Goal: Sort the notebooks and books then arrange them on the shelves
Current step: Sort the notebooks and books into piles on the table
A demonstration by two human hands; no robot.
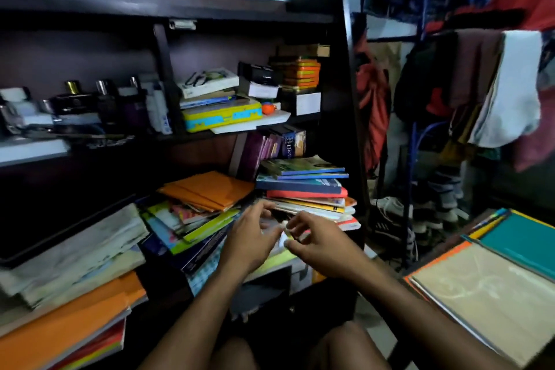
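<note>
Both hands, left [250, 239] and right [318, 242], are reaching with loosely curled, seemingly empty grips toward the stack [309, 192] on the shelf [342, 69]; thin, floppy notebooks, probably best lifted by their spines.

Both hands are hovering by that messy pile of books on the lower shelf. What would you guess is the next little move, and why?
Probably closing the left hand and right hand on a book low in the stack of books. Both hands sit at its front edge with fingers loosely curled, seemingly holding nothing, though blur hides the fingertips. The stack lies flat and uneven, so it looks unsorted.
</note>
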